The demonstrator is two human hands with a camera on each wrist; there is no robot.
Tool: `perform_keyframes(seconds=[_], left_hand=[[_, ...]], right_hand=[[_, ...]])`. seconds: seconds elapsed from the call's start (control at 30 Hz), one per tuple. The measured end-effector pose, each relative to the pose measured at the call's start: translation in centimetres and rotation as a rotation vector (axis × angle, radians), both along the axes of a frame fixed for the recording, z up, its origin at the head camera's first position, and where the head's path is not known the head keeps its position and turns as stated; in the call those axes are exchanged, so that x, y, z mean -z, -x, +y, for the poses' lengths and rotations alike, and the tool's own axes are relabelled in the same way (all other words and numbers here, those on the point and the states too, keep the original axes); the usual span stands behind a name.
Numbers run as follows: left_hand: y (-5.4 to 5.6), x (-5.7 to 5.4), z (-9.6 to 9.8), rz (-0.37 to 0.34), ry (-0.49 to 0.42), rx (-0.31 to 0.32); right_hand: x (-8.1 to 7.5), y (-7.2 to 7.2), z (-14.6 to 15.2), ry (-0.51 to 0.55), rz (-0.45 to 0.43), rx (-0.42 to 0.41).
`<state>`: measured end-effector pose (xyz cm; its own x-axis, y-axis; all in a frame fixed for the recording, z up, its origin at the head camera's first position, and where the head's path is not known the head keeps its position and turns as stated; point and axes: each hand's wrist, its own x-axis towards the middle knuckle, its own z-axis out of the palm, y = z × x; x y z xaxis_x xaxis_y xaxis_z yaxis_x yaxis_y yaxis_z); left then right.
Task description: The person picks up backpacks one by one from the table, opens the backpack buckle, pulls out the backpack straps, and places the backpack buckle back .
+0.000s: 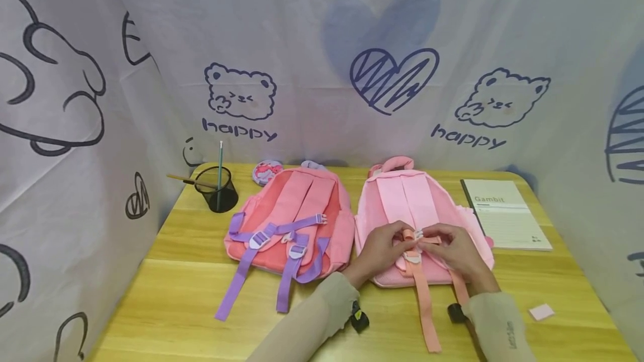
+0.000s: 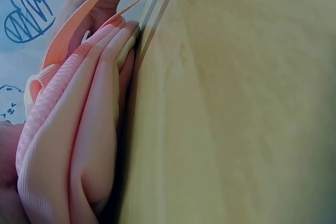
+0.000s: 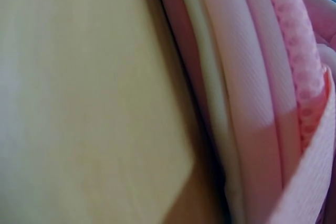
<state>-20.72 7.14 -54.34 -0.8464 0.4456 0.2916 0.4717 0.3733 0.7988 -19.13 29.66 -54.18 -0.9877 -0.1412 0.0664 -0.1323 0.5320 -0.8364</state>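
A light pink backpack lies with its shoulder straps facing up on the table. Above its lower middle, my left hand pinches the orange strap end with a white buckle. Close beside it, my right hand pinches another piece of orange strap at the buckle's other side. Fingers partly cover the buckle, so I cannot tell whether its halves are joined. A white strap adjuster sits just below, and a loose orange strap tail hangs past the bag. Both wrist views show mainly the bag's side.
Left of it lies a coral-pink backpack with purple straps. A black mesh pen holder stands at the back left. On the right are a notebook and a small pale pink eraser-like block. A patterned curtain surrounds the table.
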Motion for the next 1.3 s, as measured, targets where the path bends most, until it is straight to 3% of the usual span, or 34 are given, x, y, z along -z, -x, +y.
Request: perform_keyframes(seconds=[0.33,1.07,1.3], left_hand=[[0.06,0.11,-0.09,-0.02,-0.02,0.001],[-0.09,-0.03,0.07,0.046,0.069,-0.014],[-0.16,-0.07,-0.03,-0.033,-0.017,0.013]], right_hand=[[0.43,0.36,0.16,-0.012,0.011,0.008],[0.08,-0.17,-0.19,0.028,0.02,0.0],[0.22,-0.08,-0.16,0.077,0.069,-0.018]])
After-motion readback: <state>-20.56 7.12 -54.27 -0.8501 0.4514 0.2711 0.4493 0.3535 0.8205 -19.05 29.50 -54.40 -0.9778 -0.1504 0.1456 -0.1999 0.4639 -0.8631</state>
